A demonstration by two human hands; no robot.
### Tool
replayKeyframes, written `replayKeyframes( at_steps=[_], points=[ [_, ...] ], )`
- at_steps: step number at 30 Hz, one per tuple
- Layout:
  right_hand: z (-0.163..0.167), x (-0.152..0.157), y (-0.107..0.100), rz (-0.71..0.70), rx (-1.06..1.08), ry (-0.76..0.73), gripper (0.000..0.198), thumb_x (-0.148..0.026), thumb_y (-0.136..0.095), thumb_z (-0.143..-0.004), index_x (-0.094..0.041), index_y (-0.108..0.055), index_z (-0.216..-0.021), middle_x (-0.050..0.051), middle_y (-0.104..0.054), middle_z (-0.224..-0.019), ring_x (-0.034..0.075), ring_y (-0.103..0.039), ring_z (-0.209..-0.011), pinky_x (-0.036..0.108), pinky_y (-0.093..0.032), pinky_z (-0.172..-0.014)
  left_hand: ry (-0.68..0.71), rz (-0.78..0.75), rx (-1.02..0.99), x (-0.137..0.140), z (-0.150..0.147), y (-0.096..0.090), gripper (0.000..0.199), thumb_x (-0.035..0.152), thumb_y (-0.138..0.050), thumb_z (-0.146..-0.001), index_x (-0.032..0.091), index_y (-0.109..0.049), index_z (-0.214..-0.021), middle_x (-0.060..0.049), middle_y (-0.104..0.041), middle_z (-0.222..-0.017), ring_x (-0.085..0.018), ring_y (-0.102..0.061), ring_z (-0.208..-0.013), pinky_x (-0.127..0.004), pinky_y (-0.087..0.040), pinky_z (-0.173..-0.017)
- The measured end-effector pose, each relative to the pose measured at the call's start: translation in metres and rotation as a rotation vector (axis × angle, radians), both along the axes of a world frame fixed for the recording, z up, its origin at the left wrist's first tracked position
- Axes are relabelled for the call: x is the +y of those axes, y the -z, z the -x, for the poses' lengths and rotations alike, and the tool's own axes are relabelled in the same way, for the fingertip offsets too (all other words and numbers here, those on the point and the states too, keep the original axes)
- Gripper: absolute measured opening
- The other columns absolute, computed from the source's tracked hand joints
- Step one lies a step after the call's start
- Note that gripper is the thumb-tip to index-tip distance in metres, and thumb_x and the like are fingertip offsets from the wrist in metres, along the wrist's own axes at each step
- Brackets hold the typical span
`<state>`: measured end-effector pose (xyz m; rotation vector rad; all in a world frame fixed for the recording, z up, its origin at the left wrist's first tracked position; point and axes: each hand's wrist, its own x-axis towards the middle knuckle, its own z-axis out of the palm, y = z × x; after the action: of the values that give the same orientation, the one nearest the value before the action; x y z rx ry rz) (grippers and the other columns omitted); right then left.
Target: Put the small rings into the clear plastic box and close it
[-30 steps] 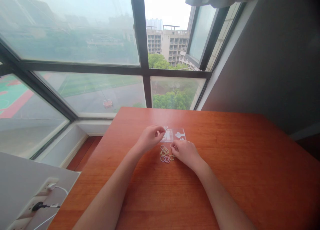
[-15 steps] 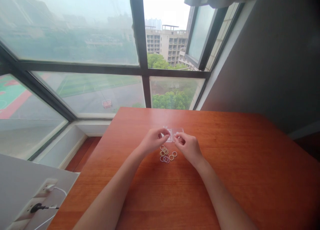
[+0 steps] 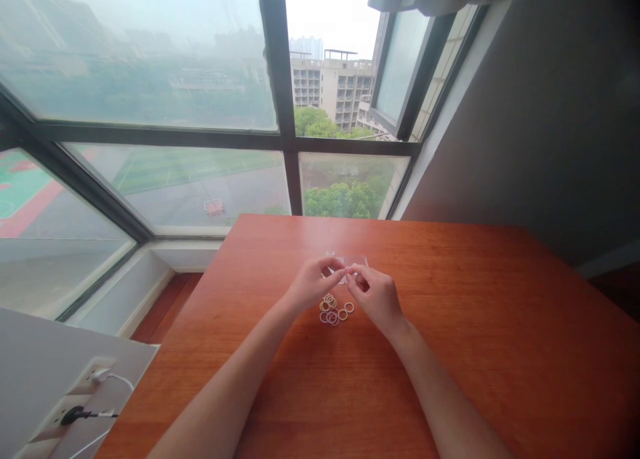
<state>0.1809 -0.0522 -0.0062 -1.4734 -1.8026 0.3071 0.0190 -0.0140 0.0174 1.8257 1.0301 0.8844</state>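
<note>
My left hand and my right hand meet fingertip to fingertip over the table. Between the right thumb and forefinger is a small pale hair tie, mostly covered by the fingers. The left thumb and forefinger close on its left side. Just below the hands lie several small ring-shaped hair ties, some lilac and some pale yellow, partly overlapping. Behind the fingers rests a clear plastic bag, largely hidden by both hands.
The reddish-brown wooden table fills the lower view, its far edge by the window frame. At the lower left, a wall socket has plugs and cables in it. A grey wall stands to the right.
My left hand has moved slightly right, and its fingertips now meet the right hand's at the hair tie. The right hand has barely shifted. The loose hair ties lie as before.
</note>
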Motion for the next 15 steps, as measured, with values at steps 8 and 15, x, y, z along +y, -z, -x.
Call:
replayKeyframes(
  at_steps=[8, 15],
  points=[
    [-0.006, 0.002, -0.003, 0.009, -0.019, -0.023, 0.021, -0.029, -0.051, -0.085, -0.019, -0.069, -0.089, -0.001, -0.059, -0.061, 0.012, -0.052, -0.057, 0.021, -0.037, -0.062, -0.126, -0.197, 0.177, 0.016, 0.032, -0.005, 0.018, 0.029, -0.057, -0.082, 0.015, -0.068, -0.082, -0.003, -0.067, -0.074, -0.01, -0.054, -0.061, -0.021, -0.041, -0.056],
    [-0.008, 0.003, -0.005, 0.091, -0.1, -0.04, 0.02, -0.029, -0.051, -0.086, -0.021, -0.069, -0.089, -0.001, -0.062, -0.063, 0.012, -0.055, -0.059, 0.021, -0.037, -0.062, -0.123, -0.2, 0.214, 0.02, 0.04, -0.004, 0.019, 0.029, -0.055, -0.083, 0.015, -0.068, -0.082, -0.003, -0.068, -0.075, -0.011, -0.055, -0.063, -0.021, -0.042, -0.056]
  ],
)
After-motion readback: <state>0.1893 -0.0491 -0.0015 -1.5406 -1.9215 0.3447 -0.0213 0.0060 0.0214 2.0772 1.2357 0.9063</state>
